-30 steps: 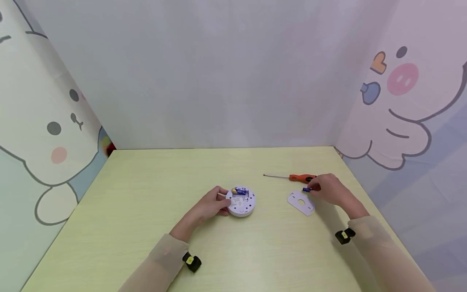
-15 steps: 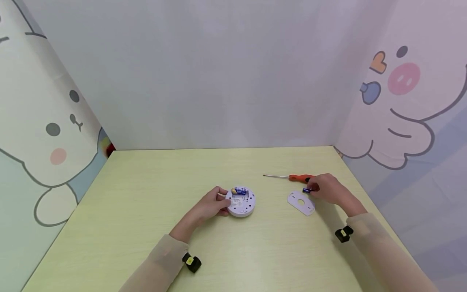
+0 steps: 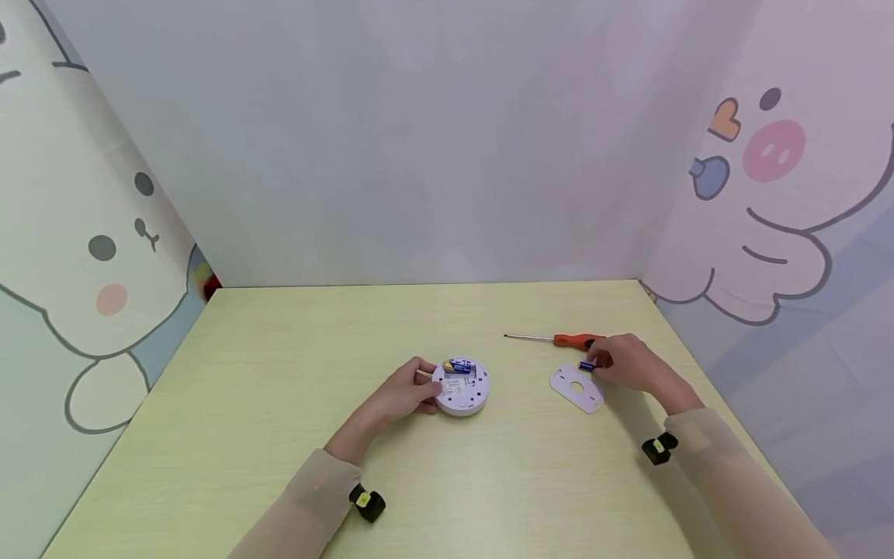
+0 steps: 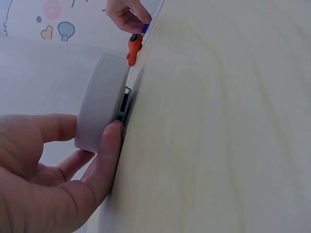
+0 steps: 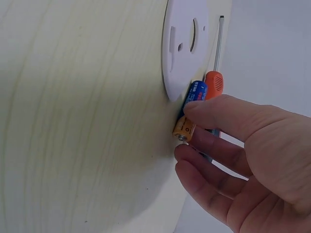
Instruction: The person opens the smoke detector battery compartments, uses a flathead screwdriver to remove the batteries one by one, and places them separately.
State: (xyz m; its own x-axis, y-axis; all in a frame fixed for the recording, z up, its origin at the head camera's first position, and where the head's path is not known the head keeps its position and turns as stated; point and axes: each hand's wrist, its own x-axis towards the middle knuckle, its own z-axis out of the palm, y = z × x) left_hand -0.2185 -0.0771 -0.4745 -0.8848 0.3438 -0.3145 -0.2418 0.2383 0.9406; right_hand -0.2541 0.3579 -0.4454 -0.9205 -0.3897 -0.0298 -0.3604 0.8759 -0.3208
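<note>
My left hand [image 3: 401, 397] grips a round white device, which looks like a smoke detector [image 3: 466, 399], by its left edge, thumb on top and fingers below. Its underside faces up, and a blue-and-yellow battery [image 3: 459, 366] lies at its compartment. Over to the right, my right hand [image 3: 632, 362] pinches a second battery [image 5: 196, 92], blue with an orange end, between thumb and fingers, low over the table. Next to that battery lies a flat white mounting plate [image 3: 576, 399] with a round hole. Part of the second battery is hidden by my thumb.
Behind the plate lies a screwdriver [image 3: 574, 341] with an orange handle, its shaft pointing left and the handle's end hidden by my right hand. The pale wooden table [image 3: 293, 334] ends at a light curtain [image 3: 419, 155], with printed cartoon sheets at both sides.
Almost nothing has moved. The right hand and its battery have shifted very slightly; the left hand and the smoke detector stay in place.
</note>
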